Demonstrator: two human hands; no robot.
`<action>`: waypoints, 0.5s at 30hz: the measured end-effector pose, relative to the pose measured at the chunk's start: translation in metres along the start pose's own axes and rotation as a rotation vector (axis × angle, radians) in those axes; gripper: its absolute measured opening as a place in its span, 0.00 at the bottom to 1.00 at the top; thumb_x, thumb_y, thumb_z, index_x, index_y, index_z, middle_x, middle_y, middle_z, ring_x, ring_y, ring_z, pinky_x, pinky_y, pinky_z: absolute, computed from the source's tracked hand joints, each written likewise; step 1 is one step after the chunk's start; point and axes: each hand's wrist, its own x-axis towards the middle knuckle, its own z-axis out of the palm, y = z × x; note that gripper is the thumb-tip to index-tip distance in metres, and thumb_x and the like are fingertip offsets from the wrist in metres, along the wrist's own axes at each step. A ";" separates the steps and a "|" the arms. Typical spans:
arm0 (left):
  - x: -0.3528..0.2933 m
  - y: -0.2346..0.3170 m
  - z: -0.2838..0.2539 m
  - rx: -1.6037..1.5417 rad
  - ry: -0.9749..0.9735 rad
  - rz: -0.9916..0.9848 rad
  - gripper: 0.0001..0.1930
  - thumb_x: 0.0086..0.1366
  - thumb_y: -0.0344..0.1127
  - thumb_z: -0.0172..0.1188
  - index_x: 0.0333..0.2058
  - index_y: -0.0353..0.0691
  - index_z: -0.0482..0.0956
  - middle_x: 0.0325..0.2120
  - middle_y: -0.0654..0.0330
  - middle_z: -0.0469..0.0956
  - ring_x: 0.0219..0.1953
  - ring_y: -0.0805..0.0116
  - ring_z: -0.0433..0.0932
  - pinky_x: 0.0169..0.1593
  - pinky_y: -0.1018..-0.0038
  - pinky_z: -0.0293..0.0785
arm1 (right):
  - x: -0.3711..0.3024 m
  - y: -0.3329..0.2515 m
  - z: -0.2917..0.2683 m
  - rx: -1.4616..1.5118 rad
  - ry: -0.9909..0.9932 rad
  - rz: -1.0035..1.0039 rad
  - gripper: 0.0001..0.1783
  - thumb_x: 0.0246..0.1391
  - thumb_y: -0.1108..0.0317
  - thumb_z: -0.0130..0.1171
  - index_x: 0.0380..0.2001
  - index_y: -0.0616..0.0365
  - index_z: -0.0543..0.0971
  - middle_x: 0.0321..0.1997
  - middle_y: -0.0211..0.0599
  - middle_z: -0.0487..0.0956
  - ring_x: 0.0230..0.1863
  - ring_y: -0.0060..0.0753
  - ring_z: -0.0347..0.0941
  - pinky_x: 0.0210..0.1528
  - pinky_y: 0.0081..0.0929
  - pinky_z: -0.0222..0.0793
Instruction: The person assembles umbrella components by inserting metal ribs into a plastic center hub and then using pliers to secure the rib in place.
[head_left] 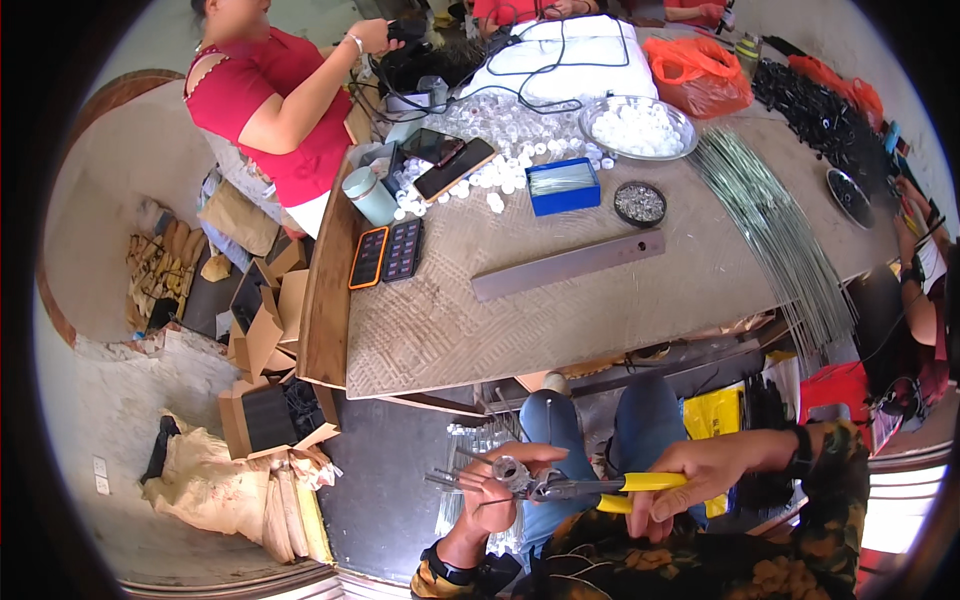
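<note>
head view: right hand (680, 488) grips pliers (640, 482), left hand (492, 505) seemingly rods (447, 480); cluttered table (450, 340), pale wall (105, 425).

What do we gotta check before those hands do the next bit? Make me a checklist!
1. Pliers held in the right hand: ok.
2. Rods held in the left hand: ok, ends poke out past its fingers.
3. Pliers gripping the clear piece: cannot tell, too small to see.
4. Left hand well away from the pliers' tips: not ok, it looks very close.
5. Wires all within the table: not ok, many stick out past its edge.
</note>
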 end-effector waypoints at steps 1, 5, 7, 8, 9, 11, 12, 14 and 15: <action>0.004 0.001 0.000 -0.005 0.010 0.007 0.43 0.55 0.70 0.32 0.31 0.27 0.76 0.18 0.54 0.73 0.17 0.70 0.71 0.21 0.77 0.66 | 0.002 0.006 0.001 0.356 -0.092 0.153 0.21 0.55 0.52 0.49 0.39 0.60 0.73 0.29 0.36 0.75 0.31 0.28 0.74 0.41 0.23 0.69; 0.010 -0.003 -0.003 0.027 -0.043 -0.001 0.45 0.52 0.73 0.33 0.27 0.28 0.77 0.19 0.54 0.74 0.20 0.68 0.73 0.24 0.76 0.67 | 0.018 0.053 0.014 0.606 -0.231 -0.105 0.22 0.56 0.51 0.46 0.35 0.64 0.73 0.37 0.43 0.70 0.37 0.32 0.72 0.41 0.25 0.67; 0.008 -0.010 -0.011 -0.015 -0.134 0.001 0.44 0.53 0.73 0.29 0.32 0.35 0.79 0.25 0.57 0.76 0.25 0.73 0.72 0.27 0.77 0.65 | 0.030 0.051 0.031 0.633 -0.150 -0.194 0.21 0.56 0.51 0.46 0.29 0.62 0.71 0.32 0.42 0.69 0.27 0.23 0.66 0.30 0.21 0.64; 0.008 -0.009 -0.011 -0.012 -0.134 0.019 0.44 0.54 0.72 0.29 0.31 0.33 0.78 0.26 0.57 0.76 0.25 0.72 0.72 0.28 0.77 0.66 | 0.033 0.058 0.037 0.694 -0.157 -0.194 0.20 0.56 0.52 0.46 0.28 0.61 0.71 0.32 0.42 0.69 0.26 0.23 0.66 0.30 0.21 0.63; 0.007 -0.011 -0.012 -0.009 -0.132 0.023 0.44 0.54 0.72 0.29 0.31 0.33 0.78 0.26 0.57 0.76 0.25 0.72 0.72 0.28 0.77 0.66 | 0.035 0.063 0.039 0.755 -0.162 -0.195 0.19 0.57 0.54 0.45 0.28 0.61 0.71 0.31 0.42 0.68 0.25 0.23 0.65 0.29 0.20 0.62; 0.006 -0.020 -0.013 -0.092 -0.042 0.032 0.41 0.55 0.70 0.33 0.33 0.31 0.76 0.21 0.57 0.74 0.23 0.72 0.70 0.27 0.77 0.65 | 0.032 0.057 0.031 0.656 -0.106 -0.127 0.17 0.57 0.57 0.46 0.29 0.62 0.71 0.32 0.41 0.69 0.27 0.25 0.66 0.30 0.20 0.63; 0.004 -0.020 -0.011 -0.090 -0.048 0.036 0.41 0.55 0.70 0.33 0.33 0.31 0.76 0.21 0.57 0.74 0.23 0.72 0.70 0.27 0.77 0.65 | 0.031 0.052 0.025 0.561 -0.046 -0.059 0.14 0.57 0.60 0.47 0.31 0.62 0.72 0.32 0.41 0.69 0.29 0.27 0.68 0.31 0.20 0.64; 0.004 -0.016 -0.007 -0.383 -0.014 0.021 0.39 0.55 0.68 0.39 0.37 0.29 0.72 0.17 0.60 0.69 0.21 0.72 0.68 0.25 0.76 0.64 | 0.031 0.030 0.010 0.021 0.189 -0.338 0.12 0.56 0.62 0.47 0.32 0.62 0.72 0.35 0.39 0.69 0.30 0.25 0.69 0.31 0.18 0.65; 0.005 -0.015 -0.006 -0.385 -0.022 0.021 0.39 0.55 0.68 0.39 0.37 0.29 0.72 0.17 0.60 0.69 0.21 0.72 0.68 0.25 0.76 0.64 | 0.029 0.017 0.003 -0.527 0.415 -0.587 0.11 0.56 0.65 0.48 0.32 0.62 0.73 0.37 0.38 0.70 0.30 0.23 0.71 0.32 0.16 0.66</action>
